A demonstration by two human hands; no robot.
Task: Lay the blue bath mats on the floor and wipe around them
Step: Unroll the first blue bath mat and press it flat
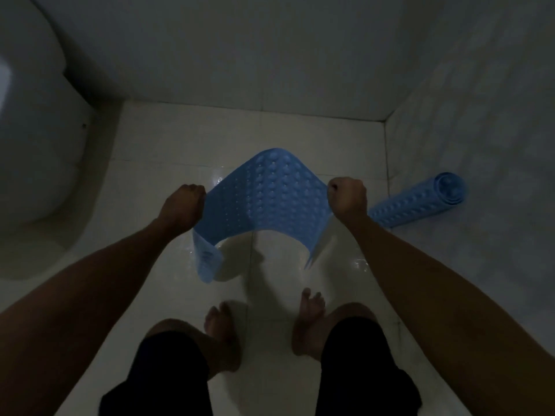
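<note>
A blue bath mat (264, 199) with bumps and small holes hangs arched in the air above the white tiled floor (180, 139). My left hand (183, 205) is shut on its left edge and my right hand (348, 198) is shut on its right edge. Both near corners of the mat droop down toward the floor. A second blue mat (420, 202) lies rolled up at the right, leaning against the foot of the right wall.
A white toilet (39, 130) fills the left side. Tiled walls close the space at the back and right (480, 115). My bare feet (222, 334) stand on the wet, glossy tiles just behind the held mat.
</note>
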